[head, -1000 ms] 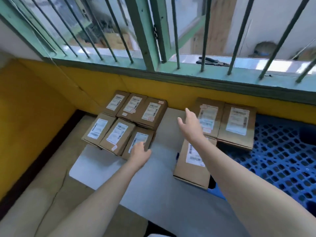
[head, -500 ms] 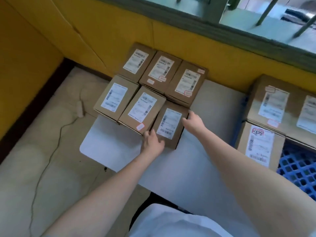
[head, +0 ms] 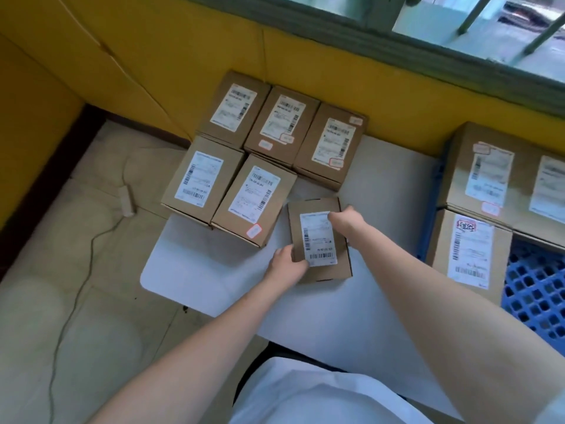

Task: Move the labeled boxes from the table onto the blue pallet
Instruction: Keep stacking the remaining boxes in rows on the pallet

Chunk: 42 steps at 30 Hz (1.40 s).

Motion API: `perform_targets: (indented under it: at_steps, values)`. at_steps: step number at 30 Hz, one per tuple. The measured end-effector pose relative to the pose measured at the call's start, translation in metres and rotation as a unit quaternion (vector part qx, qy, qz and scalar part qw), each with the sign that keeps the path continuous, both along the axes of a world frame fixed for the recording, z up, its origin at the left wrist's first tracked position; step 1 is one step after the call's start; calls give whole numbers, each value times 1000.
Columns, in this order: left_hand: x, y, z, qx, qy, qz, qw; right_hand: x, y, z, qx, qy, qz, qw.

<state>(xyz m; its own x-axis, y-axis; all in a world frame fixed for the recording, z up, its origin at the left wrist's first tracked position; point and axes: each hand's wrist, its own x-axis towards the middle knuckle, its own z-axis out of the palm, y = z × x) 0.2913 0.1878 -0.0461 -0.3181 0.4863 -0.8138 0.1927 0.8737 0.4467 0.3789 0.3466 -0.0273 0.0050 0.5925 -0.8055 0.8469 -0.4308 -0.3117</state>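
A small labeled cardboard box (head: 318, 240) sits on the white table (head: 305, 301), apart from its group. My left hand (head: 286, 266) grips its near left corner and my right hand (head: 347, 221) grips its far right edge. Several other labeled boxes (head: 253, 200) stand in two rows at the table's far left. To the right, three larger labeled boxes (head: 469, 252) rest on the blue pallet (head: 538, 289).
A yellow wall (head: 183, 65) runs behind the table, under a barred window. A cable with a white adapter (head: 127, 200) lies on the tiled floor at the left. My white shirt (head: 321, 393) fills the bottom edge.
Both hands reached from mid-air to the nearest box of the front row, took hold of it and pulled it toward me and to the right, away from the group. The view tilted down.
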Motion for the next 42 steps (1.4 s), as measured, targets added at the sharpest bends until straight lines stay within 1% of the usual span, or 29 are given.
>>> perform_targets:
  at_steps: [4, 6, 9, 11, 13, 17, 19, 22, 26, 29, 32, 35, 37, 40, 42]
  values:
    - [19, -5, 35, 36, 2, -3, 999, 17, -6, 9, -37, -2, -31, 999]
    - [29, -9, 45, 65, 21, 9, 998, 28, -8, 17, -28, 20, -48, 998]
    - [42, -7, 61, 111, 58, 25, 992, 45, -5, 46, 0, 68, -65, 996]
    - [54, -1, 75, 149, 76, 41, 985, 63, 2, 65, 33, 90, -63, 993]
    - [71, 10, 92, 205, 89, 62, 973, 83, 12, 87, 79, 111, -63, 989]
    - [118, 35, 126, 299, 92, 95, 945, 138, 28, 130, 198, 157, -49, 966]
    - [148, 45, 138, 323, 82, 107, 937, 172, 32, 148, 226, 178, -52, 956]
    - [201, 58, 150, 347, 65, 98, 930, 234, 36, 161, 233, 195, -75, 950]
    - [273, 73, 149, 343, 42, 51, 937, 322, 39, 157, 231, 181, -95, 951]
    - [317, 82, 144, 301, 32, 18, 953, 377, 36, 152, 219, 152, -121, 956]
    - [345, 85, 139, 252, 39, -51, 966, 415, 29, 144, 207, 134, -133, 960]
    - [359, 83, 135, 235, 29, -110, 965, 438, 21, 130, 198, 123, -154, 960]
    - [361, 83, 131, 227, 49, -151, 961, 445, 16, 122, 194, 109, -163, 961]
    - [360, 84, 126, 221, 68, -183, 955, 445, 10, 117, 182, 88, -153, 967]
    - [358, 86, 125, 210, 64, -198, 955, 441, 9, 116, 181, 80, -151, 969]
